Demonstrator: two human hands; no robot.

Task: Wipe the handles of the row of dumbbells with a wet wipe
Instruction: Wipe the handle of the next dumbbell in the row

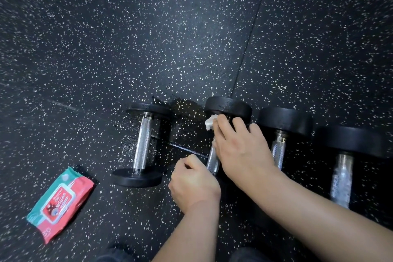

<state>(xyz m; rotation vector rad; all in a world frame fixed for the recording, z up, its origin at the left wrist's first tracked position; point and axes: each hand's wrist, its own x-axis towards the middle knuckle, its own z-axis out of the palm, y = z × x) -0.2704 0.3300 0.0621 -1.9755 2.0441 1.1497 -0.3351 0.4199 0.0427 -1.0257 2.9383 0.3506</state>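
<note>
Right hand (240, 147) lay over the far end of the second dumbbell's handle (212, 160), fingers wrapped down around it and pinning the wipe (210, 122) against the steel. A white corner of the wipe stuck out just under the far head. Left hand (194, 181) was curled tight at the near end of the same dumbbell. Its fingers were hidden, so I could not tell whether it held the near head or only braced beside it. My judgement for doing this step well: keep the wipe wrapped right round the bar, draw it the full length from head to head, and twist so the knurling gets cleaned on the underside too. Steady the near end so the weight does not roll. The first dumbbell (141, 144) lay to the left, apart from this one. The third (278, 151) and fourth (342, 178) lay to the right, all roughly parallel, handles bare. The pack (60, 204), red and green, lay flat on the floor (127, 38), well left of the row. The floor was black rubber with white flecks, and a seam (251, 34) ran away from the row. A dark patch (185, 112) sat between the first and second dumbbells, possibly damp, though I could not be sure. No walls or other kit in view.
</note>
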